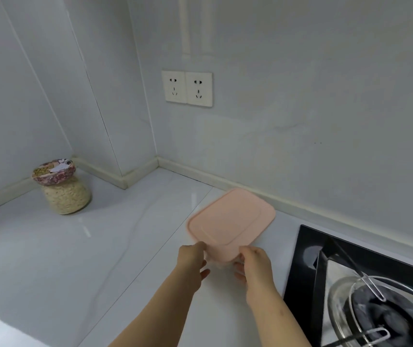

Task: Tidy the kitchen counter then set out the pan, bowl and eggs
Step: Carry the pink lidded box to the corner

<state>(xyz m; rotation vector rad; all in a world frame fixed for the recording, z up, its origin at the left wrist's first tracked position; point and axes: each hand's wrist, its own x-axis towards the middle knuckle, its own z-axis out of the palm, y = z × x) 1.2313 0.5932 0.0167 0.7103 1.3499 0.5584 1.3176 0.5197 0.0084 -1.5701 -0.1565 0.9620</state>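
The left grip [192,256] and right grip [253,261] pinch the near end of a pink-lidded container [230,219] over the white worktop [75,259] (a patterned-lid grain jar [62,191] stands well apart, by the left wall).

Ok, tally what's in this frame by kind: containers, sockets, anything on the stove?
Pink-lidded container, held by the left hand and right hand: 1
Grain-filled jar: 1
Wall sockets: 2
Hob: 1
Glass vessel on the hob: 1
Total: 6
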